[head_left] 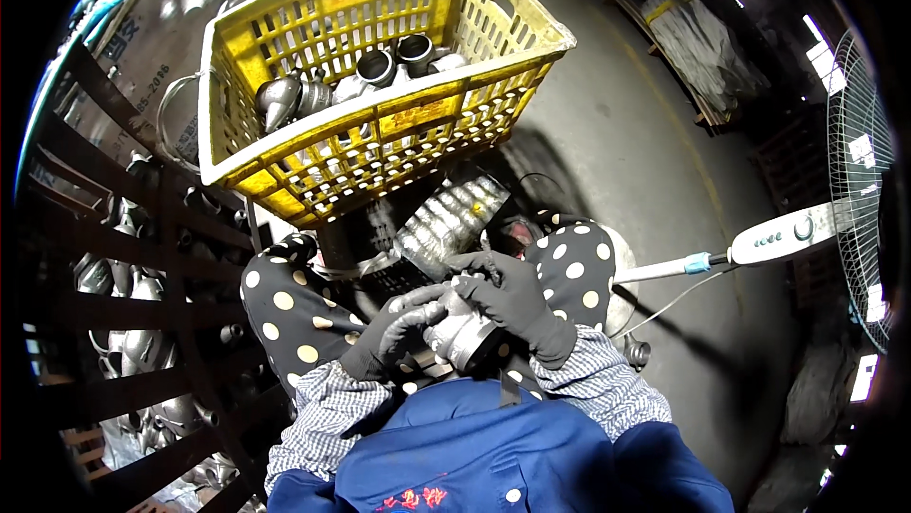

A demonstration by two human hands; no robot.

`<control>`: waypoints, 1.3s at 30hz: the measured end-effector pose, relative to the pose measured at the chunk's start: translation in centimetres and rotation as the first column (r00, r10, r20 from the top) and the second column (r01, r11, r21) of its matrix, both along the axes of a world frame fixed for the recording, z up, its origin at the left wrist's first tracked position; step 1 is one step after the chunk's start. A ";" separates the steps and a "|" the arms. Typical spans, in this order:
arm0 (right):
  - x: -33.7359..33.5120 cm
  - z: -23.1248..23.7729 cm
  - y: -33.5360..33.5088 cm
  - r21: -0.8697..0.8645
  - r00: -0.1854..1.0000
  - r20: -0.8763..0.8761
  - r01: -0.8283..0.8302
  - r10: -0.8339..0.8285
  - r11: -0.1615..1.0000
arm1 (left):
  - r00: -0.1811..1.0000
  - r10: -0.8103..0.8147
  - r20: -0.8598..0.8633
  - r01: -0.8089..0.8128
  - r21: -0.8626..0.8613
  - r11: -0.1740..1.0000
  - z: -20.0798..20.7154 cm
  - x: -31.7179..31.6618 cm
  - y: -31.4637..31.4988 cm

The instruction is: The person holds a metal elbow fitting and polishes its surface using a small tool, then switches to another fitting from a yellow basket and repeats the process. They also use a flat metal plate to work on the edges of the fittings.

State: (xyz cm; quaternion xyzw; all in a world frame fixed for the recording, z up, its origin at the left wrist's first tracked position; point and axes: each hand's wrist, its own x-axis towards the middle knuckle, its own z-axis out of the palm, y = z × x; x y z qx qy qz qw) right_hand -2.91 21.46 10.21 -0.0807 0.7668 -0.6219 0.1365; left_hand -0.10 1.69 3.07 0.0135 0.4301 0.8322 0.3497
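Note:
A silvery metal pipe fitting (459,335) with a wide ringed opening is held over my lap, tilted toward me. My left hand (391,331), in a dark grey glove, grips its left side. Gloved the same way, my right hand (517,304) is closed around its upper right side. Something thin and dark sticks up from the right fingers; I cannot tell whether it is a fingertip or a small tool. Just beyond my hands is a shiny, ribbed silver block (451,221), partly in shadow, whose kind I cannot make out.
A yellow plastic crate (408,119) holding several metal fittings (376,67) stands ahead. On the left, a dark slatted metal cage (123,314) contains more fittings. A standing fan (788,236) reaches in from the right. One loose fitting (638,353) lies near my right knee.

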 end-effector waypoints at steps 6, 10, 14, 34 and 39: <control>0.7 -0.1 -0.8 0.193 0.915 -0.395 0.003 0.075 0.981 | 0.941 -0.058 -0.334 -0.088 -0.406 0.910 0.2 0.3 1.8; 0.7 -0.5 0.0 0.142 0.923 -0.376 -0.037 0.088 0.989 | 0.970 -0.122 -0.212 0.038 -0.363 0.931 0.8 -0.5 2.1; 0.6 -1.1 1.6 -0.068 0.998 0.000 0.059 -0.060 0.996 | 1.000 -0.004 0.029 0.005 -0.061 0.998 1.7 0.1 2.1; -1.1 -4.9 4.5 -0.325 0.804 0.593 0.300 -0.054 0.897 | 0.750 0.621 0.226 -0.633 -0.026 0.774 1.2 2.5 -0.5; -0.9 -5.1 4.2 -0.345 0.817 0.576 0.253 -0.010 0.904 | 0.757 0.633 0.159 -0.626 -0.099 0.773 -0.1 2.2 -1.3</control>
